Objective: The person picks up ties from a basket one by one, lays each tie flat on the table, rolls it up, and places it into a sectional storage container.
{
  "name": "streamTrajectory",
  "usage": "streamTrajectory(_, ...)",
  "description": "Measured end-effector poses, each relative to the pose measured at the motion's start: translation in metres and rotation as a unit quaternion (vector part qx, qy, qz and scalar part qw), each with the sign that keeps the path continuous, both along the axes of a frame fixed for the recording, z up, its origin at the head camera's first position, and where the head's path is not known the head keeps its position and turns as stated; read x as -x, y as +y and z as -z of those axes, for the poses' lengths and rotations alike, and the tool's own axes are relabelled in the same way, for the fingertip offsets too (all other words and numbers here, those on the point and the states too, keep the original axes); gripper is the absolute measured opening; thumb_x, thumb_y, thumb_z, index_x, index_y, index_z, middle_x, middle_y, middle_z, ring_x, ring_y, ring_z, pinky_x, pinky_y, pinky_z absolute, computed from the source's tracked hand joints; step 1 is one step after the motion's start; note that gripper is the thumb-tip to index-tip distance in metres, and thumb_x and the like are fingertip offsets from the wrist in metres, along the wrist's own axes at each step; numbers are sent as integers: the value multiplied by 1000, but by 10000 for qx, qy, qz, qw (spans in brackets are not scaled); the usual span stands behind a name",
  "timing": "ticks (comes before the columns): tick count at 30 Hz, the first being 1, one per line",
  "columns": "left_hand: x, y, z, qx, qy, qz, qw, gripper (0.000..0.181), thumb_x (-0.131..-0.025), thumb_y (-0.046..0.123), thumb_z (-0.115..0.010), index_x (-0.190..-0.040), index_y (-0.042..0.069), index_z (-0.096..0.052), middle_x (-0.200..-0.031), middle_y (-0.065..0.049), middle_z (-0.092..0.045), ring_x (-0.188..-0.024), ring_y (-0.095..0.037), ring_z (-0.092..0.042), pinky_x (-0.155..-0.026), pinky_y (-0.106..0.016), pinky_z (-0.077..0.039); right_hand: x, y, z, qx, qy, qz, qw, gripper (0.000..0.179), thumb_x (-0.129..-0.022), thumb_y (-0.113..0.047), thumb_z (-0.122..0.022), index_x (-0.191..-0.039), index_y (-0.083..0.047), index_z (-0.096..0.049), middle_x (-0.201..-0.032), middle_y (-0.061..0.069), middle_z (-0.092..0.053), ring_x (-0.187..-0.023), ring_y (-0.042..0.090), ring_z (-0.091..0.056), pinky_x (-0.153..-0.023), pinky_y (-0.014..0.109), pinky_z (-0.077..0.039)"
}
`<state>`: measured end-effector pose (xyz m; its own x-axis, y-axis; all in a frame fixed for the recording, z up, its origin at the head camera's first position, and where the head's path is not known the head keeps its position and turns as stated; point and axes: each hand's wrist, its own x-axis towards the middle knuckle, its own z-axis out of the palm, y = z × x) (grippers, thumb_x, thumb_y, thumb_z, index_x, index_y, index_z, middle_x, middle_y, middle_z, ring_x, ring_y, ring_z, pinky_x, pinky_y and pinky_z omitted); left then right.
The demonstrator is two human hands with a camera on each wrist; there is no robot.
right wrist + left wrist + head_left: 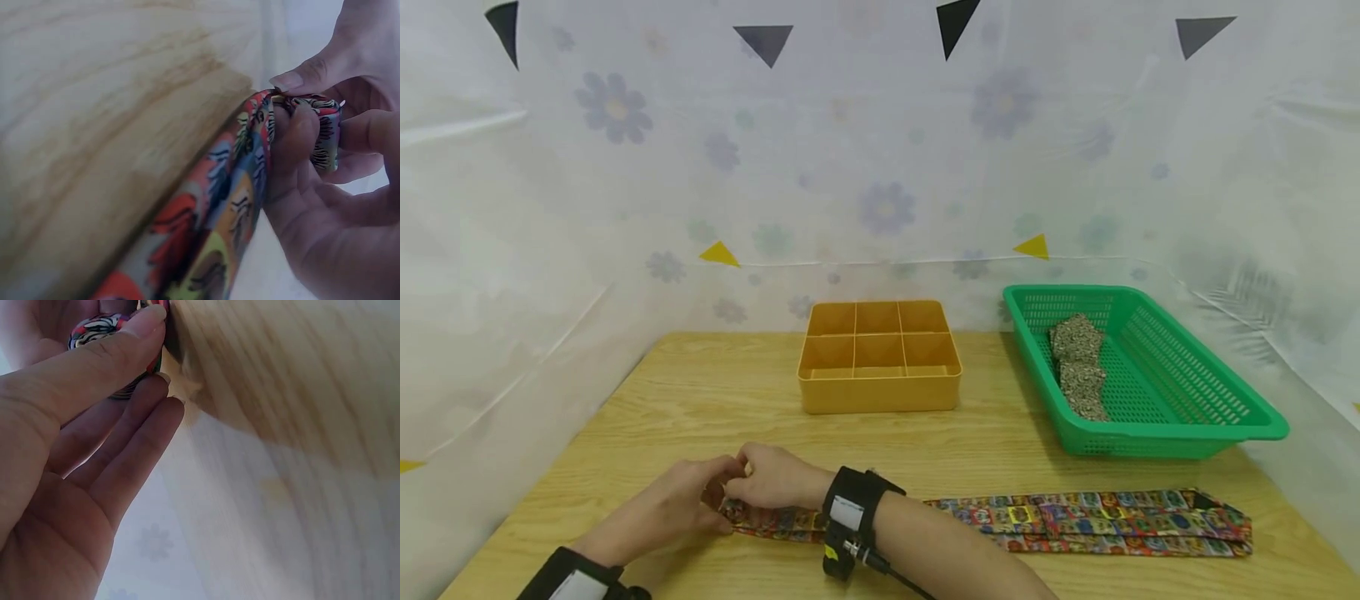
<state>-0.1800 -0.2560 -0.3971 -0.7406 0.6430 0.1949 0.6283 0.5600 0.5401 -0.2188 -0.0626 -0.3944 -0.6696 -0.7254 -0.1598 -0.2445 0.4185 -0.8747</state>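
Note:
A colourful patterned necktie (1105,523), folded lengthwise into layers, lies along the front of the table with its wide end at the right. At its left end, my left hand (666,504) pinches a small coiled part between thumb and fingers. My right hand (778,477) meets it there, its fingers curled at the same end. Up close in the right wrist view, the coil (326,134) shows between the fingers of both hands, and the flat length runs away from it. Seen from the left wrist, the left thumb lies over the patterned roll (94,328), covering part of it.
A yellow-orange box (880,392) with several compartments stands at the back middle of the wooden table (722,383). To its right is a green perforated basket (1172,429) holding speckled grey-brown folded or rolled pieces (1078,367). Pale flowered sheeting (880,150) hangs behind and at the sides.

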Motion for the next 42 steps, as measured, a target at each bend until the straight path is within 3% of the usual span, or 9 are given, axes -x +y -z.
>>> streamTrajectory(3,2,-2,2,-114,182,254,9994,48,-77,16,-84,-116,6,-58,-94,-1,-71,-78,2,-62,-62,-22,-54,-1,1,-4,-519,754,-128,9957,13,-98,-21,-58,-92,-12,-53,-66,-4,-50,-49,10,-45,-47,22,-38)
streamTrajectory(6,3,-3,3,-200,174,417,9988,48,-77,13,-83,-117,4,-57,-95,-5,-71,-80,2,-64,-63,-22,-55,-1,3,-7,-865,1098,-123,9901,11,-96,-20,-60,-94,-11,-55,-68,-5,-47,-51,9,-42,-49,21,-36)
streamTrajectory(10,1,-1,2,-203,-69,343,9992,48,-78,15,-83,-117,1,-58,-99,-10,-72,-81,1,-65,-66,-23,-56,-3,6,-10,-920,737,33,9930,12,-93,-16,-63,-103,-10,-59,-66,-4,-54,-47,9,-43,-44,21,-36)
streamTrajectory(16,-2,5,-4,-13,-611,-212,9979,49,-79,24,-83,-118,3,-61,-109,-12,-72,-85,-1,-66,-71,-24,-57,-4,8,-14,-1081,622,64,9922,16,-91,-12,-64,-106,-9,-60,-66,-4,-56,-49,9,-46,-44,21,-36)
streamTrajectory(20,-3,9,-8,82,-731,-447,9963,46,-78,22,-83,-117,6,-64,-111,-10,-72,-87,-1,-66,-74,-24,-57,-4,9,-14,-1024,556,-113,9931,2,-92,-11,-61,-92,-10,-60,-63,-2,-58,-48,9,-47,-44,21,-36)
streamTrajectory(27,-3,19,-15,369,-1192,-699,9897,49,-80,12,-78,-126,7,-62,-117,-9,-69,-94,-5,-66,-76,-23,-55,0,14,-6,-436,-532,-276,9973,32,-97,-24,-55,-70,-12,-65,-51,3,-57,-35,11,-33,-36,24,-27)
streamTrajectory(31,-2,24,-16,276,-1141,-721,9905,49,-79,9,-75,-126,6,-61,-115,-8,-70,-95,-6,-66,-75,-23,-55,2,16,-2,-227,-615,-345,9972,32,-98,-28,-59,-71,-12,-67,-51,3,-59,-35,11,-37,-35,23,-30)
streamTrajectory(35,-2,27,-14,82,-871,-479,9950,45,-79,5,-75,-122,2,-62,-111,-11,-71,-90,-5,-67,-73,-23,-57,3,18,0,-89,-566,-458,9973,30,-98,-19,-59,-70,-10,-66,-51,3,-60,-33,10,-36,-35,23,-30)
streamTrajectory(42,-1,33,-14,229,-1072,-587,9922,44,-79,15,-80,-119,7,-63,-104,-5,-70,-84,-1,-62,-68,-22,-54,4,23,1,40,-896,-333,9954,22,-93,-14,-59,-73,-12,-68,-54,4,-63,-34,10,-37,-35,23,-31)
